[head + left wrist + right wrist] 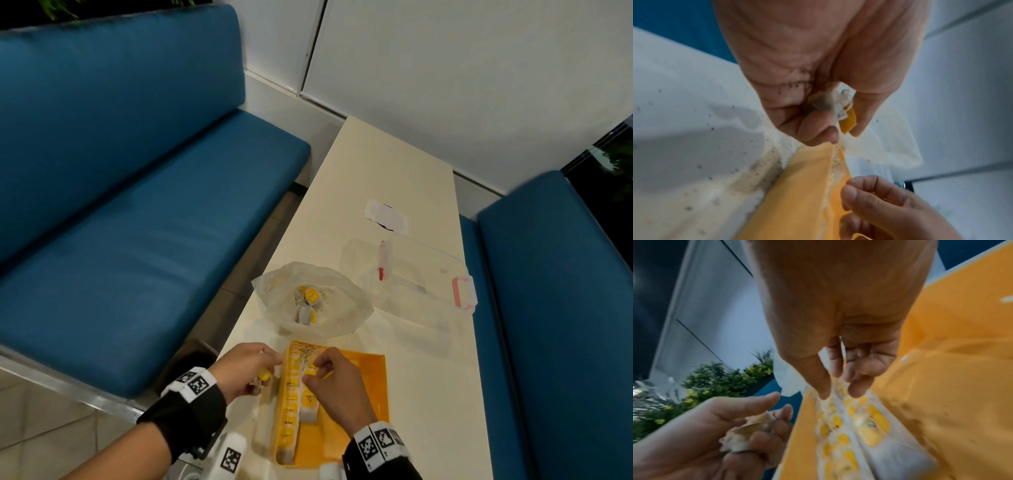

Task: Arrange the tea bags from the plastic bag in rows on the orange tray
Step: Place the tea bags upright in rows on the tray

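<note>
Small white paper tea bags with yellow tags lined up in rows along the left side of the shallow orange plastic tray; more heaped in the crinkled clear plastic bag just beyond. Right hand over the rows, fingertips narrowly pinching at a bag there. Left hand just beside the tray's left wall, curled around several tea bags. All on a cream table.

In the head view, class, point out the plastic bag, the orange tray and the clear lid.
plastic bag (346, 308): head view, its crumpled right wall.
orange tray (370, 387): head view, bare floor at right.
clear lid (424, 270): head view, its flat middle.
</note>
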